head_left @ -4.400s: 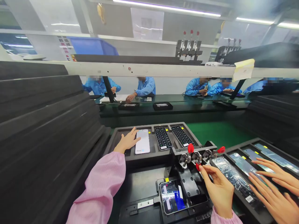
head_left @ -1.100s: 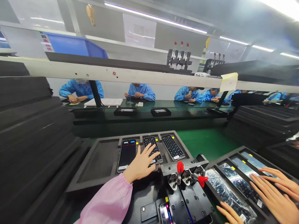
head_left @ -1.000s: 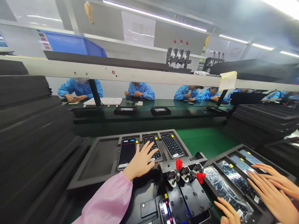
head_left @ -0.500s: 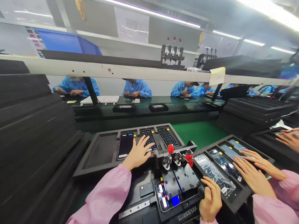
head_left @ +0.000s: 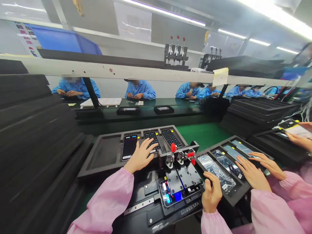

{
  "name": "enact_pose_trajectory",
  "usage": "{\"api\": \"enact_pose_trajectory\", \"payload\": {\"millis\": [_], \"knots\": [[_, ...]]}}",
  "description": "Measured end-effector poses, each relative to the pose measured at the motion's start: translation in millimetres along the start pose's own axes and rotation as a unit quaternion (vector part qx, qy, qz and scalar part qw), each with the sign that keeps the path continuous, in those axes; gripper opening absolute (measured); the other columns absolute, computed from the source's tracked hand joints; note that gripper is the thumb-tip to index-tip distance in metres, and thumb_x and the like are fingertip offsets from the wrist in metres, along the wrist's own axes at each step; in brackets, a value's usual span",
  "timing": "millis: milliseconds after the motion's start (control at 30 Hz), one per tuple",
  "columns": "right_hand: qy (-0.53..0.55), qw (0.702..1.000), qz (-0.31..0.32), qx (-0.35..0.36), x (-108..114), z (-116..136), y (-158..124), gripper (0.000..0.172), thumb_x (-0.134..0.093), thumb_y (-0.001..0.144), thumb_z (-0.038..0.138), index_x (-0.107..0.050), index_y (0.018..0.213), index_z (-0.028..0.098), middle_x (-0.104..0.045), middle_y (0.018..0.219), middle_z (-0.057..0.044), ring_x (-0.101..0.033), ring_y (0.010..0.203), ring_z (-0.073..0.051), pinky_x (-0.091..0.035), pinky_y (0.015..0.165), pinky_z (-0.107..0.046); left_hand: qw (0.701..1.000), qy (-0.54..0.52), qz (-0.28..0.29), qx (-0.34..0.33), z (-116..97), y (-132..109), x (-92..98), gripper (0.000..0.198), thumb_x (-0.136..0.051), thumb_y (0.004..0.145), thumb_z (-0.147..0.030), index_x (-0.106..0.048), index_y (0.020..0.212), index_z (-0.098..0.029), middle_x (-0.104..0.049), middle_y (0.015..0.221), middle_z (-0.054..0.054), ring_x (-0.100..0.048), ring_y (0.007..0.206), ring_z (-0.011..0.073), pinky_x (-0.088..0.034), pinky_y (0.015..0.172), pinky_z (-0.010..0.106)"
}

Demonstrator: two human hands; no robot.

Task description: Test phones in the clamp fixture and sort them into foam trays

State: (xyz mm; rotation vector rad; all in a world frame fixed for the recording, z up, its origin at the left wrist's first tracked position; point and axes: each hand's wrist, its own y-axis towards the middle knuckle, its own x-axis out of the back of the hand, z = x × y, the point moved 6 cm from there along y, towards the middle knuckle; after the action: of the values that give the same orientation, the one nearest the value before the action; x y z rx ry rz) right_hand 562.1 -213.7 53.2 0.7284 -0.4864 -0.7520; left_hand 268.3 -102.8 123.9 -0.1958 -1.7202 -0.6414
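My left hand (head_left: 141,154) is spread over the foam tray (head_left: 103,151), its fingers across a phone (head_left: 149,136) with a grid of dark tiles on its screen. Left of that hand lies a phone with a dark screen (head_left: 129,148); a second tiled phone (head_left: 170,137) is on the right. Close in front of me, a black clamp fixture (head_left: 180,177) with red-tipped levers has a lit phone (head_left: 167,195) partly under its plates. Beside the fixture's right edge my right hand (head_left: 212,191) is half curled, thumb apart, with nothing seen in it.
Another foam tray (head_left: 234,196) with several film-covered phones stands at right, a co-worker's hands (head_left: 253,172) over it. Further right, another hand (head_left: 298,139) holds a phone (head_left: 296,128). Foam tray stacks (head_left: 31,146) rise at left. People in blue sit across the green belt (head_left: 204,131).
The view has shifted slightly. My left hand stays over the tiled phone and my right hand beside the fixture. At far right a phone in a person's hand has come into view.
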Motion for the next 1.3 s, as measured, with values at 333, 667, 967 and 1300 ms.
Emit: {"api": "enact_pose_trajectory", "payload": {"millis": [333,667,967,1300], "knots": [[-0.047,0.980,0.174,-0.084,-44,13,39,0.025,-0.057,0.078,0.045,-0.055,0.080,0.020,-0.060,0.078,-0.001,-0.056,0.073,-0.016,-0.045,0.073,-0.032,0.989,-0.102,0.042,0.097,-56,-109,-6.8,0.058,-0.048,0.082,-0.048,-0.037,0.133,-0.021,-0.043,0.136,0.010,-0.038,0.124,0.0256,-0.032,0.103,0.046],[0.001,0.976,0.172,-0.132,-49,12,43,0.045,-0.062,0.073,0.043,-0.042,0.108,0.024,-0.061,0.075,-0.001,-0.056,0.061,-0.017,-0.049,0.064,-0.033,0.976,-0.183,0.079,0.092,-89,-112,-56.4,0.111,-0.072,0.052,-0.048,-0.013,0.142,-0.021,-0.033,0.141,0.015,-0.027,0.131,0.0313,-0.010,0.105,0.062],[-0.046,0.990,0.117,-0.066,-29,47,64,0.051,-0.047,0.085,0.036,-0.037,0.130,0.015,-0.051,0.063,0.005,-0.050,0.059,-0.012,-0.043,0.065,-0.028,0.973,-0.202,0.066,0.083,-82,-114,-50.7,0.112,-0.073,0.047,-0.048,-0.020,0.141,-0.017,-0.041,0.135,0.018,-0.032,0.126,0.0351,0.000,0.105,0.064],[0.106,0.919,0.337,0.177,-54,149,-38,0.023,-0.052,0.081,0.021,-0.057,0.103,0.021,-0.064,0.085,-0.004,-0.059,0.080,-0.016,-0.050,0.071,-0.028,0.952,-0.223,0.066,0.196,1,-226,-23.2,0.091,-0.066,0.066,-0.034,-0.012,0.140,-0.035,-0.026,0.147,0.005,-0.021,0.134,0.0311,-0.002,0.106,0.062]]}}
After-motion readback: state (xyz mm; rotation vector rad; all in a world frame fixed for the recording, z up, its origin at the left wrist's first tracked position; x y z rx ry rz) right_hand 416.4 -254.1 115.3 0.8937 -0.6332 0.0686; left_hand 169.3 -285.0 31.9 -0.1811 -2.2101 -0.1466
